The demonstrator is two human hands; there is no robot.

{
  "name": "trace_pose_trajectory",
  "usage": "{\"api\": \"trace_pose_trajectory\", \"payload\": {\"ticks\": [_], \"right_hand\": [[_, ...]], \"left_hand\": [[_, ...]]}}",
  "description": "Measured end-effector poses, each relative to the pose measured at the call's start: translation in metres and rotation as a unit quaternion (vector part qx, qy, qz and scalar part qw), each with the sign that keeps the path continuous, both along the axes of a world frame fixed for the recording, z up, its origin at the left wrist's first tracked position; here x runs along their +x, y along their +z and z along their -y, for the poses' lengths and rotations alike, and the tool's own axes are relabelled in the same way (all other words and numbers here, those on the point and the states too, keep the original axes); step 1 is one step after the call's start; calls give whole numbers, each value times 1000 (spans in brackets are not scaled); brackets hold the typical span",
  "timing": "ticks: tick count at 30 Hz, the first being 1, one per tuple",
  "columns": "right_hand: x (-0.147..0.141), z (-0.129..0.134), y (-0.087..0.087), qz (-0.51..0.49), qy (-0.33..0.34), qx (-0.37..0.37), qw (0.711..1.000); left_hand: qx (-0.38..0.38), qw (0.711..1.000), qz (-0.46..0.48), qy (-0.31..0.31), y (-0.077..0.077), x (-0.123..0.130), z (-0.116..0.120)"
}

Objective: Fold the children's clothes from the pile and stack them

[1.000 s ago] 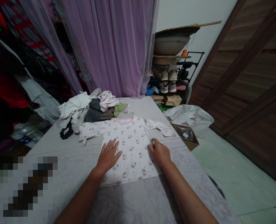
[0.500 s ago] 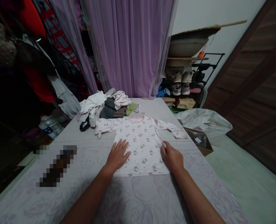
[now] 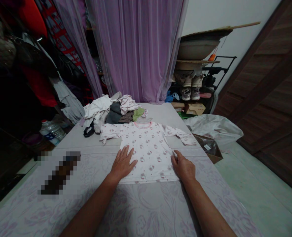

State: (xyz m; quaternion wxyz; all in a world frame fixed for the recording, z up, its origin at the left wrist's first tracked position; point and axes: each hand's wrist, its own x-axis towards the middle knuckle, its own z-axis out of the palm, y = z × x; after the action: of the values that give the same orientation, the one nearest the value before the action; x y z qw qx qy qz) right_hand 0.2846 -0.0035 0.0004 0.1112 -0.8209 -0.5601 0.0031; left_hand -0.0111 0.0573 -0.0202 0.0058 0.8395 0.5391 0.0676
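White long-sleeved shirt with pink prints lies on the pale purple surface under my left hand and right hand, both open and spread flat.

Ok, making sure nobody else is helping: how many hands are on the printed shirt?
2. The left hand lies flat on the white shirt, low on its body; the right hand rests at its lower edge. No other hands show.

blurred: pixelated patch | hidden: shirt under left hand, right hand
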Motion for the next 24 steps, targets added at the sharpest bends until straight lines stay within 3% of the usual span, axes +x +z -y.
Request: {"api": "trace_pose_trajectory", "payload": {"ticks": [3,6,11,17,24], "right_hand": [[-1,-2,-1,25,30,52,998],[-9,-11,0,44,104,90,990],[-36,-29,-1,32,226,41,973],[-39,-37,-7,27,188,-81,978],[-33,-36,-7,38,131,-70,988]], "left_hand": [[-26,1000,-9,10,3,2,1],[-33,999,-10,14,8,8,-2],[-5,999,23,39,10,25,-18],[-19,999,3,47,-4,24,-29],[-1,997,14,74,-6,24,-31]]}}
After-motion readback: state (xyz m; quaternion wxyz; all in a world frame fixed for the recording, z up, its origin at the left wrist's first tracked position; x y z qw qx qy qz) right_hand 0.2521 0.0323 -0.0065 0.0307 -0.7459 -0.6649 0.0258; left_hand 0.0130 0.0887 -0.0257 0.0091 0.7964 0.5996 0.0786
